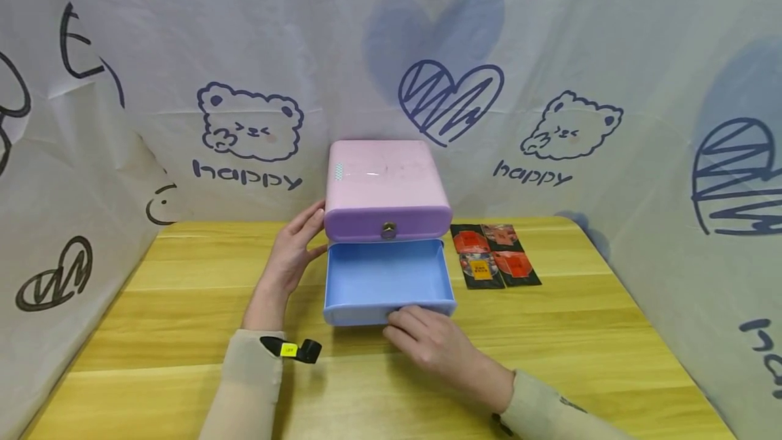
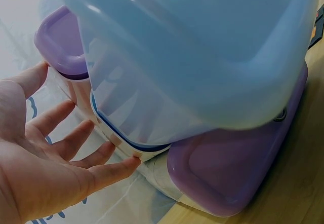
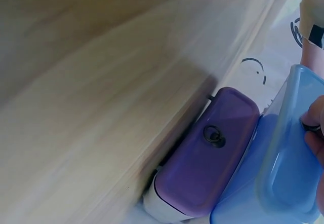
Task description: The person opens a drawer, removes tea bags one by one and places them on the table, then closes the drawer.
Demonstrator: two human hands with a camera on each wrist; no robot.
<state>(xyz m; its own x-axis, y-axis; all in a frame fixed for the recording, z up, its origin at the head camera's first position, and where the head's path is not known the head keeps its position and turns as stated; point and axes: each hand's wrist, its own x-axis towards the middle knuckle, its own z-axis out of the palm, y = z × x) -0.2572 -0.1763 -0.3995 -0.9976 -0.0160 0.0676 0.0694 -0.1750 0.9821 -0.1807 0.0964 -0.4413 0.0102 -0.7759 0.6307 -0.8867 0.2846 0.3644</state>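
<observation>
A small pink drawer cabinet (image 1: 385, 172) with purple drawer fronts stands at the back of the table. Its blue drawer (image 1: 357, 315), below the purple top drawer (image 1: 360, 223), is pulled out toward me; its inside looks bare. My right hand (image 1: 430, 345) pinches the drawer's dark ring handle (image 3: 310, 127) at the front, mostly hidden by the fingers. My left hand (image 1: 290, 253) touches the cabinet's left side; in the left wrist view its spread fingertips (image 2: 132, 162) rest along that side. Beneath the blue drawer, the right wrist view shows a closed purple drawer (image 3: 195, 168) with a ring.
Several small black and red packets (image 1: 495, 257) lie together right of the cabinet. White cloth (image 1: 256, 53) printed with bears and hearts hangs behind and at both sides. The wooden table (image 1: 580, 352) extends around the cabinet's front and sides.
</observation>
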